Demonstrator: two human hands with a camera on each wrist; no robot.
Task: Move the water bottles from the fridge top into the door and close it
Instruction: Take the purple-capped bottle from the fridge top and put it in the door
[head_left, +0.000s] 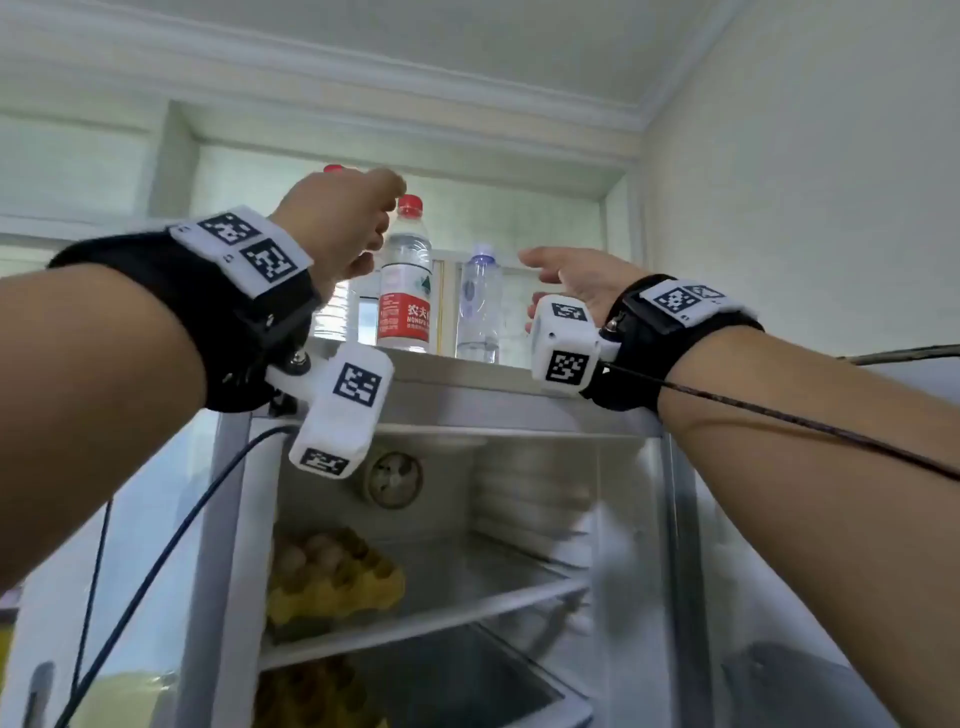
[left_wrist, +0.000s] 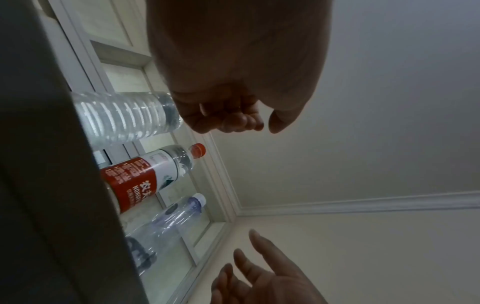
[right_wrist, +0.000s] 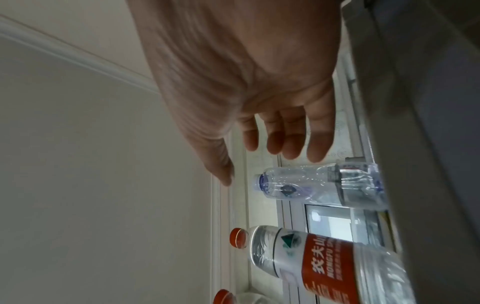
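While three bottles wait on the fridge top (head_left: 467, 371), the left hand (head_left: 340, 228), loosely curled and empty, nears the ribbed bottle (left_wrist: 124, 117), and the open right hand (head_left: 576, 275) must close round the blue-capped bottle (head_left: 479, 306).

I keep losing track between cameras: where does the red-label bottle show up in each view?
Head: red-label bottle upright at centre, on the fridge top.
Left wrist: left of centre, lying diagonally in the picture.
Right wrist: lower right, large.
Shared landmark: the purple-cap bottle beside it.
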